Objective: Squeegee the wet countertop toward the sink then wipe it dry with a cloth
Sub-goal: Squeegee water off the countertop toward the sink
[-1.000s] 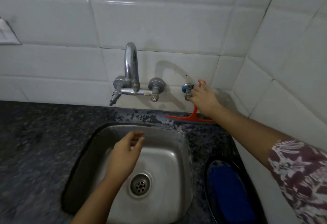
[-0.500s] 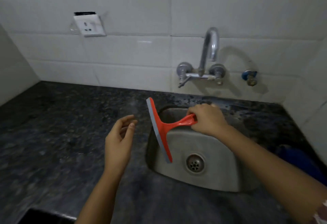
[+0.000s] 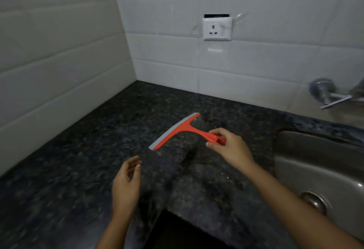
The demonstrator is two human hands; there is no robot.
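Your right hand (image 3: 231, 147) grips the squeegee (image 3: 178, 130) by its handle, blade angled over the dark table (image 3: 78, 170), sink (image 3: 319, 170) at three o'clock. Your left hand (image 3: 126, 185) hovers at seven o'clock, fingers loosely spread, holding nothing.

We note a speckled dark stone countertop (image 3: 78, 170), glossy white wall tiles (image 3: 275, 61), a brushed steel sink (image 3: 315, 160), and an orange plastic squeegee (image 3: 183, 128), grey-edged.

We see a home kitchen: dark speckled granite countertop (image 3: 94, 150), stainless steel sink (image 3: 319, 170), white glossy wall tiles (image 3: 266, 67).
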